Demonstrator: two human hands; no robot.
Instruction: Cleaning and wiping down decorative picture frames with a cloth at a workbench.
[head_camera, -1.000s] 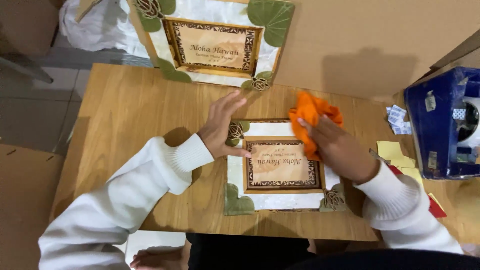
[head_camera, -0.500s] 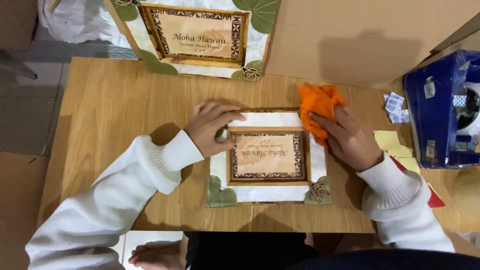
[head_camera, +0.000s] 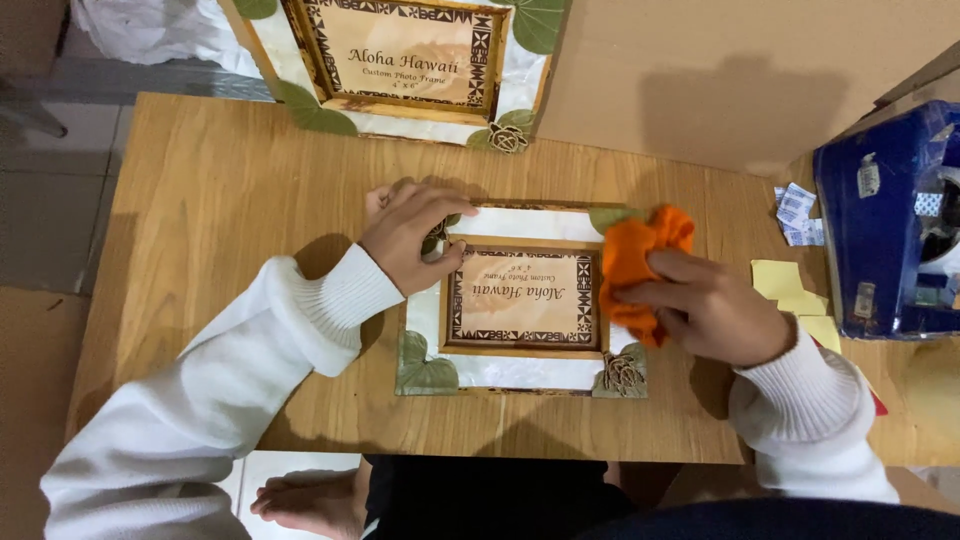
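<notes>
My left hand (head_camera: 408, 238) presses down on the top-left corner of the photo frame (head_camera: 522, 300), fingers (head_camera: 440, 262) spread loosely and curled over its edge, gripping nothing. The frame lies flat on the wooden table (head_camera: 200, 220), near the middle, just in front of me. My right hand (head_camera: 712, 310) is bunched around an orange cloth (head_camera: 638, 262), fingers closed tight on it, cloth touching the frame's right edge and upper-right corner. A second, bigger frame (head_camera: 410, 60) leans upright at the table's far edge against a cardboard box (head_camera: 720, 70). Blue case (head_camera: 885, 220) sits at far right, yellow sticky notes (head_camera: 790, 290) beside it, near my right wrist. White sleeves on both arms.
</notes>
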